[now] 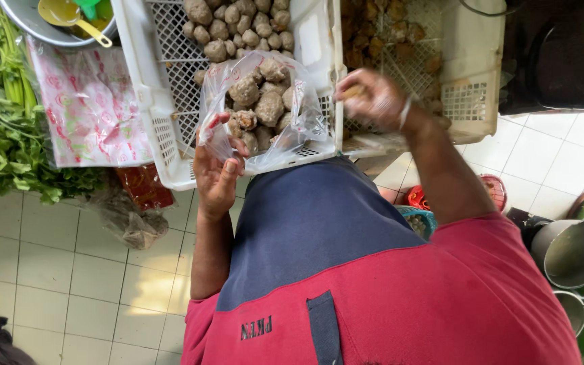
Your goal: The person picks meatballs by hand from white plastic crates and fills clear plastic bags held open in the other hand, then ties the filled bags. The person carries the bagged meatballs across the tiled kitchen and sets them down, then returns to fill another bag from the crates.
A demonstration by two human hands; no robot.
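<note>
Left hand (216,177) is pinching the edge of a clear bag (265,111), fingers closed on the plastic. The bag's stuffed with lumpy brown-grey meatballs (259,91) and sags over the white crate (163,135) just above that hand. Right hand (373,98) is curled around something small and tan, blurry, so can't tell what.

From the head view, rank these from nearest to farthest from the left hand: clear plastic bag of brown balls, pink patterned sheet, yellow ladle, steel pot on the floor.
1. Clear plastic bag of brown balls, held by the left hand.
2. Pink patterned sheet, to its left.
3. Yellow ladle, upper left.
4. Steel pot, far right.
</note>
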